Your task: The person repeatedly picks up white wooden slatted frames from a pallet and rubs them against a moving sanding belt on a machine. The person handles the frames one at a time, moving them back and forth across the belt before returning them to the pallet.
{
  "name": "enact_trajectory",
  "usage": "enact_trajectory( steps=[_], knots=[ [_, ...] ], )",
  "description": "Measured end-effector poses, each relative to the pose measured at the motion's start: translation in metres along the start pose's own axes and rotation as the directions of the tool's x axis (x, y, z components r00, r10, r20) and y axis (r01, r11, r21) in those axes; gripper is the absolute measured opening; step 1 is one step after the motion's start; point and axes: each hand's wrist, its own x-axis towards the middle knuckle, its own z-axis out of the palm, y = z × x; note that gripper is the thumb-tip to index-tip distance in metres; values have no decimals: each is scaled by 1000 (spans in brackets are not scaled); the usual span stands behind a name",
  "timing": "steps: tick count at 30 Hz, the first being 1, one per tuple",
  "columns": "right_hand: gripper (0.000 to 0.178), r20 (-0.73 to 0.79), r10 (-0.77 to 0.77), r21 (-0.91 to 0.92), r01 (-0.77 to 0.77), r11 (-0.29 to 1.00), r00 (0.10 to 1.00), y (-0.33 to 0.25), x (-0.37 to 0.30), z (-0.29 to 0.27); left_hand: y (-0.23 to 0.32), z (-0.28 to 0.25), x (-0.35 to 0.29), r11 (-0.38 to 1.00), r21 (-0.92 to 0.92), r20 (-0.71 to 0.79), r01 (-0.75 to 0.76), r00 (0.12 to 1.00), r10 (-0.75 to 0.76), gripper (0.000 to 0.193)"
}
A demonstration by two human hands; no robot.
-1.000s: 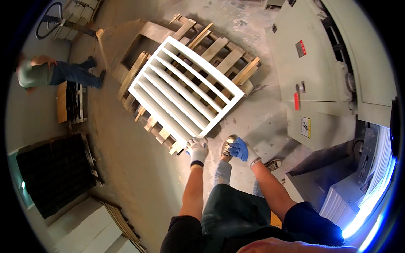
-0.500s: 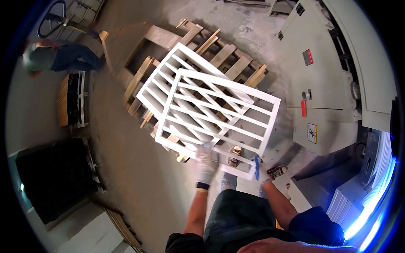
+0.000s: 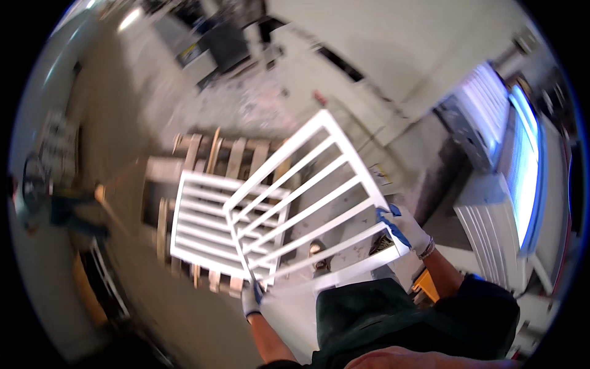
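Both my hands hold a white slatted frame (image 3: 356,161), lifted and tilted in front of me. My gloved left hand (image 3: 251,299) is closed on its near-left corner. At its right side, my gloved right hand (image 3: 407,229) grips the edge near the near-right corner, blue showing on the glove's fingers. Beneath and to the left, more white slatted framework (image 3: 209,180) lies on a wooden pallet (image 3: 236,158), partly covered by the lifted frame. How many frames lie there I cannot tell.
A large pale cabinet (image 3: 393,46) stands at the far right. Close on my right is a machine with a bright bluish light (image 3: 525,178). A person (image 3: 77,212) is at the far left beside a handled cart. Dark panels (image 3: 106,277) stand at the left.
My view has swung to the right. The held frame has turned and come away from the stacked framework, its far corner now up and to the right. Both hands still hold it.
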Motion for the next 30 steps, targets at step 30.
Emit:
enact_trajectory(
  steps=[30],
  knots=[
    [40, -539, -535, 726, 681, 97, 651, -72, -214, -386, 435, 457, -552, 61, -15, -272, -998, 62, 960, 58]
  ],
)
